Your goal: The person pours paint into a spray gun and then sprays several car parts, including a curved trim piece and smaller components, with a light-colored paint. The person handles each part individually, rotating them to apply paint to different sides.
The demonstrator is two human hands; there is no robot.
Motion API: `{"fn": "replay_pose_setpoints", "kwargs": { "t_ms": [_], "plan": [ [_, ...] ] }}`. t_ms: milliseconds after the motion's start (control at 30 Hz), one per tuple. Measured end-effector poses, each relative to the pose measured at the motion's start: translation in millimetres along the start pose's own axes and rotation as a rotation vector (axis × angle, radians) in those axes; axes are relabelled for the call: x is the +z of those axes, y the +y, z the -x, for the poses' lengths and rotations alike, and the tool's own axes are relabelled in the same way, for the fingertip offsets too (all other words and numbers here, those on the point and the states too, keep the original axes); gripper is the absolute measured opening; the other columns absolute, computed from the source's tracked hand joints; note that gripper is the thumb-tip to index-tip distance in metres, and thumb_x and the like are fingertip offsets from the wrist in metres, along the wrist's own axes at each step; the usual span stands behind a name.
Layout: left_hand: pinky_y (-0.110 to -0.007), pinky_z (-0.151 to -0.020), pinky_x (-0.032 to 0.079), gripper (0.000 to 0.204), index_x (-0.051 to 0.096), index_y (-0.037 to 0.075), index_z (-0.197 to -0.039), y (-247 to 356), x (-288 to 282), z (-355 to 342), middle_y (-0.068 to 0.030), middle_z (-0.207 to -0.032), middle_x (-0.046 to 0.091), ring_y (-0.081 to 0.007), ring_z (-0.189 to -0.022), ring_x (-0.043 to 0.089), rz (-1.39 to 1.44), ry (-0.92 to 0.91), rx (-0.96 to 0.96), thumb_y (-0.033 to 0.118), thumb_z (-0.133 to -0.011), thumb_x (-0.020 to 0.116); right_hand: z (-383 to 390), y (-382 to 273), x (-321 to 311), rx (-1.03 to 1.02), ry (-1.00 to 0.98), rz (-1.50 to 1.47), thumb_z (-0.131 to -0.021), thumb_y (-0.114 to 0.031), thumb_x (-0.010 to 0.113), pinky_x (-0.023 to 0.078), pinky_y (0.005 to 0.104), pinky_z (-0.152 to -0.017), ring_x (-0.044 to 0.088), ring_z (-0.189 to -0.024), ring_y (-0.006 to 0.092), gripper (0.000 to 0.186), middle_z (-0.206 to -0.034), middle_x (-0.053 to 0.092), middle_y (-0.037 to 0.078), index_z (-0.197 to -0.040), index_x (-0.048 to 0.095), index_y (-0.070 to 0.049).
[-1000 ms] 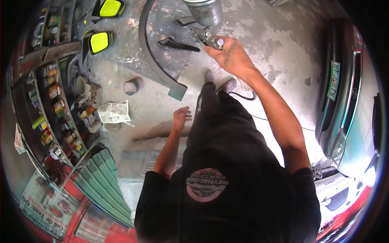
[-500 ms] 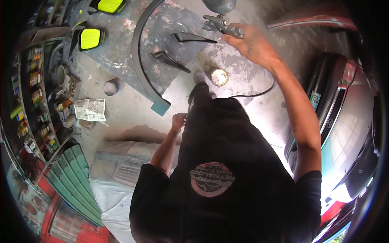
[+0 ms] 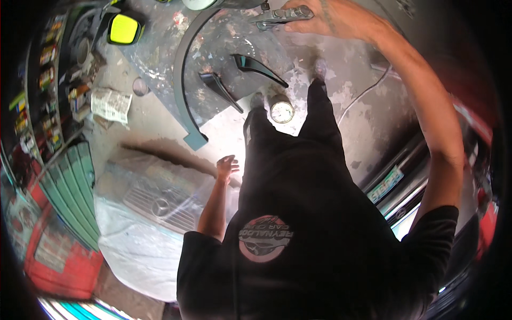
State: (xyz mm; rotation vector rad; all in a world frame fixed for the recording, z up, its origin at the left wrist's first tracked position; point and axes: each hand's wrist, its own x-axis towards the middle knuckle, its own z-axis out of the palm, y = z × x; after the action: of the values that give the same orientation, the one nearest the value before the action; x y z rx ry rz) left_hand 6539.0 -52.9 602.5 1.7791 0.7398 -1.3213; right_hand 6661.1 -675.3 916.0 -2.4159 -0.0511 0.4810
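Note:
My right hand grips a grey metal spray gun over the paint-spattered board; the gun's cup is cut off at the top edge. Two small dark curved parts lie below it on the board, beside a long arched dark strip with a squared end. A round tin stands between my feet. My left hand hangs low beside my leg, holding nothing, fingers loosely bent and apart.
Shelves of cans line the left, near yellow-masked mirror housings, a newspaper and green corrugated sheet. A covered car is lower left. A dark car is close at right; a hose crosses the floor.
My right hand and the spray gun have risen toward the top edge. My view and body have turned, showing more covered car. The tin between my feet has come into sight.

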Motion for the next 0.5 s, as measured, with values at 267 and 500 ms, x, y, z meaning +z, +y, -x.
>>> {"fn": "replay_pose_setpoints", "kwargs": {
  "t_ms": [267,500],
  "plan": [
    [-0.036,-0.066,0.063,0.036,0.063,-0.003,-0.126,-56.1,194.2,147.9,-0.0156,-0.097,0.072,-0.0255,-0.078,0.072,-0.271,-0.047,0.352,0.024,-0.103,0.056,-65.0,116.2,-10.8,-0.297,-0.111,-0.207,-0.088,-0.033,0.07,0.05,0.0477,-0.066,0.064,-0.068,0.0364,0.039,-0.077,0.066,0.025,-0.099,0.071,0.004],
    [-0.031,-0.059,0.057,0.032,0.066,-0.004,-0.122,-19.3,285.1,196.0,-0.0126,-0.094,0.072,-0.0202,-0.074,0.071,-0.337,0.032,0.38,0.019,-0.104,0.055,-71.3,180.2,-27.9,-0.351,-0.343,-0.17,-0.088,-0.035,0.069,0.051,0.0486,-0.068,0.066,-0.072,0.0397,0.042,-0.081,0.069,0.025,-0.101,0.071,0.004]
  ]
}}
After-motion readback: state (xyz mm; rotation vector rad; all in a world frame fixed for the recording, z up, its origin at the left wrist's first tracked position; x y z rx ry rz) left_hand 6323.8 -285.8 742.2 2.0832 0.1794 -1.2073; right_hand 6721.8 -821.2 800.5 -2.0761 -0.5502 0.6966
